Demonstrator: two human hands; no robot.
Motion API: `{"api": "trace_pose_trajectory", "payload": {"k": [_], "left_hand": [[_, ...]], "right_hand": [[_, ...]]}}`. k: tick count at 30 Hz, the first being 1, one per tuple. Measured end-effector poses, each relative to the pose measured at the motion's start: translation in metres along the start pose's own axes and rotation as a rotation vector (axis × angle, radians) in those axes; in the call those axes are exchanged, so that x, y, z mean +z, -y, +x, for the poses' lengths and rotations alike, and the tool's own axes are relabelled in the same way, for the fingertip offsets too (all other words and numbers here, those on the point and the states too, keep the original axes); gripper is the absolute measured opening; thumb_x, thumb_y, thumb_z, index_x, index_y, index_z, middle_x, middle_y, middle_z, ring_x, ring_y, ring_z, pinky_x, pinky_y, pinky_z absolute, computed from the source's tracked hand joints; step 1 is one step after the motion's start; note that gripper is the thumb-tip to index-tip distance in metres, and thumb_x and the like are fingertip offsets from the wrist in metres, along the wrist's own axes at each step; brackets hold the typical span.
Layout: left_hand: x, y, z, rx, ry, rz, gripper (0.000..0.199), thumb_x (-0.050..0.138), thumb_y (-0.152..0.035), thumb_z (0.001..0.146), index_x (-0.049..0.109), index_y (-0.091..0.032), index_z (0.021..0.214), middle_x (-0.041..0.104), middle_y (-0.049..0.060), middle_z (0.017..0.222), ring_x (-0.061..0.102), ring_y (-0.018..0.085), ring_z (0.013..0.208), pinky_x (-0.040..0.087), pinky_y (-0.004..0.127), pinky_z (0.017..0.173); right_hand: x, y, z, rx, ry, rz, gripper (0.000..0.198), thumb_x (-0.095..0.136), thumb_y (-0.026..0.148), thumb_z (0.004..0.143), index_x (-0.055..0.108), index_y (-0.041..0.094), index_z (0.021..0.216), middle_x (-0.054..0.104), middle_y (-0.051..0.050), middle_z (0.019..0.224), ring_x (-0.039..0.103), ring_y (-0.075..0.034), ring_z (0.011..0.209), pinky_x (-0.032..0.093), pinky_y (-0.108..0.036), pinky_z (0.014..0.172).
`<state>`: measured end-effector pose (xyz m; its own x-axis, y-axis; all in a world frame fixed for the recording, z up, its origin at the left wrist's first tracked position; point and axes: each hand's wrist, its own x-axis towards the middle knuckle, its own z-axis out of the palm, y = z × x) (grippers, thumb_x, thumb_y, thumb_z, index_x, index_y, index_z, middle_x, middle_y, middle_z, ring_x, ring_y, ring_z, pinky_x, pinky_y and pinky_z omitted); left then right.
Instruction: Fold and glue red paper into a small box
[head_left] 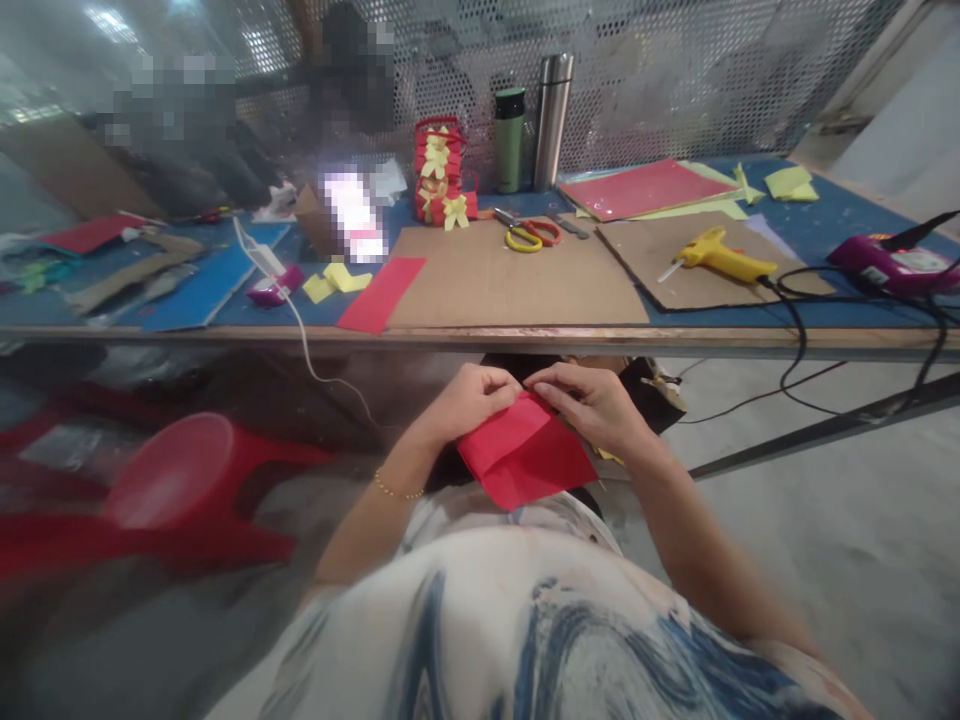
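Between my hands, above my lap and just in front of the table edge, is a piece of red paper [529, 450] with a fold or crease across it. My left hand [480, 400] pinches its upper left edge between thumb and fingers. On the upper right edge, my right hand [589, 400] grips the paper with thumb and forefinger, close to the left fingertips. The paper's lower corner points towards my body. What the fingertips do at the far edge is partly hidden.
Cardboard [510, 280] on the table bears scissors [523, 236]. A yellow glue gun [720, 257] with a black cord lies to the right. A red paper lantern [441, 175], a green bottle [509, 140] and a steel flask [553, 120] stand behind. A red stool [180, 470] is at left.
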<state>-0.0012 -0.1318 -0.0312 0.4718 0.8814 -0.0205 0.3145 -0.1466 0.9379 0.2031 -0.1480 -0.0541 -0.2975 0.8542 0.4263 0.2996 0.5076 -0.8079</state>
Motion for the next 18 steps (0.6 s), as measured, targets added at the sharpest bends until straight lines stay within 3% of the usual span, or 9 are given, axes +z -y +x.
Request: {"api": "trace_pose_trajectory", "payload": {"k": [10, 18], "left_hand": [[-0.005, 0.004, -0.011, 0.035, -0.056, 0.117, 0.027, 0.055, -0.032, 0.084, 0.070, -0.014, 0.072, 0.064, 0.000, 0.070, 0.052, 0.011, 0.066, 0.041, 0.023, 0.062], [-0.004, 0.003, -0.010, 0.031, -0.027, 0.126, 0.029, 0.055, -0.035, 0.086, 0.069, -0.013, 0.071, 0.062, -0.001, 0.069, 0.052, 0.012, 0.066, 0.040, 0.023, 0.062]], "right_hand": [[0.012, 0.004, 0.008, 0.169, 0.092, 0.045, 0.021, 0.062, 0.035, 0.088, 0.070, 0.018, 0.078, 0.071, -0.002, 0.070, 0.059, -0.014, 0.062, 0.043, -0.026, 0.056], [0.012, 0.001, 0.007, 0.205, 0.121, 0.060, 0.025, 0.059, 0.037, 0.086, 0.069, 0.018, 0.074, 0.068, -0.002, 0.067, 0.059, -0.014, 0.063, 0.043, -0.027, 0.059]]}}
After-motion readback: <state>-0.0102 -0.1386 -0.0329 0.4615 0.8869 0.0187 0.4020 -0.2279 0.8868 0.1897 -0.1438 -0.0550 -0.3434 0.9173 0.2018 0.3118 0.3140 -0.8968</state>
